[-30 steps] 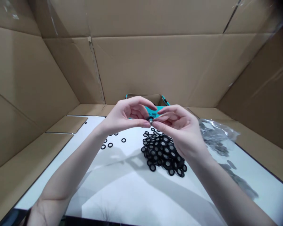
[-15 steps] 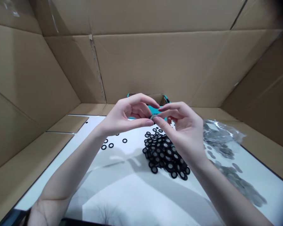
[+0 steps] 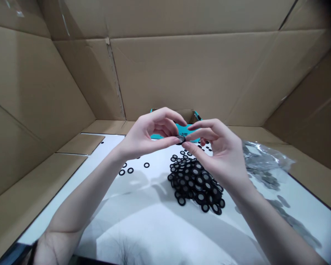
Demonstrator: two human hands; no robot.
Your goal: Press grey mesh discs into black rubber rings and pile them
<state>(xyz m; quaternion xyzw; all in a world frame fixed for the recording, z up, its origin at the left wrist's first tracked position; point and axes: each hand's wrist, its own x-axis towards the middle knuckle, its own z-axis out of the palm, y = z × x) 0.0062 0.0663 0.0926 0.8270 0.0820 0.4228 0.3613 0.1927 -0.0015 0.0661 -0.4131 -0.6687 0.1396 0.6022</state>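
Observation:
My left hand (image 3: 157,130) pinches a small black ring with a grey disc in its middle (image 3: 180,140), thumb on the near side. From the other side my right hand (image 3: 219,145) grips the ring's right edge between thumb and a fingertip. The ring is held up above the white table, tilted so that its grey face partly shows. Below the right hand lies a heap of black rings with grey discs in them (image 3: 195,180). Several loose black rings (image 3: 130,170) lie on the table to the left, with no grey centre visible.
A turquoise box (image 3: 191,134) stands behind the hands. At the right lie a clear plastic bag (image 3: 267,156) of grey discs and loose grey discs (image 3: 295,224), partly behind my forearm. Cardboard walls (image 3: 182,73) surround the white table (image 3: 132,221).
The ring between my fingers has turned to show its black rim and grey face; before, mostly a grey edge showed. My right fingers have shifted slightly right, parting from the left index finger.

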